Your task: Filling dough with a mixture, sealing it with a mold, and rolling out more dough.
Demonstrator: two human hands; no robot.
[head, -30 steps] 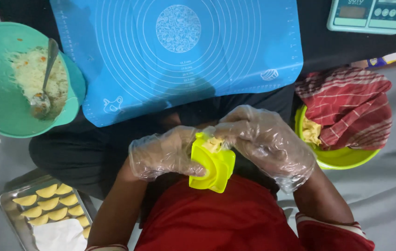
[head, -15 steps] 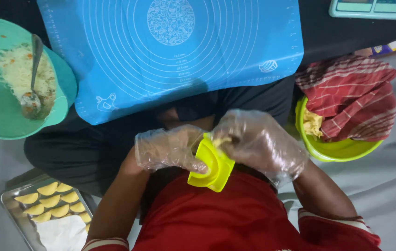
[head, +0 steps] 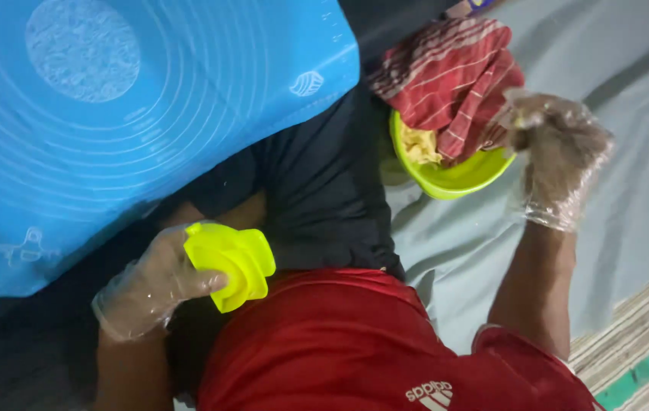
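Note:
My left hand (head: pixel 155 280), in a clear plastic glove, grips a yellow-green folding dumpling mould (head: pixel 231 262) held closed over my lap. My right hand (head: pixel 560 156), also gloved, has reached out to the right and hovers at the rim of a lime-green bowl (head: pixel 454 179). Its fingers are pinched together near a red striped cloth (head: pixel 446 76) draped over the bowl; a small pale scrap may be between the fingertips. Pale yellow dough (head: pixel 419 144) shows under the cloth inside the bowl.
A blue silicone rolling mat (head: pixel 126 114) with printed circles lies ahead at the left on a dark surface. Grey sheeting (head: pixel 644 91) covers the floor at the right, and a striped woven mat edge (head: pixel 636 342) shows at the lower right.
My right hand left the mould and moved right to the green bowl. My left hand now holds the closed mould alone. The view swung right, so the teal plate and tray are out of sight.

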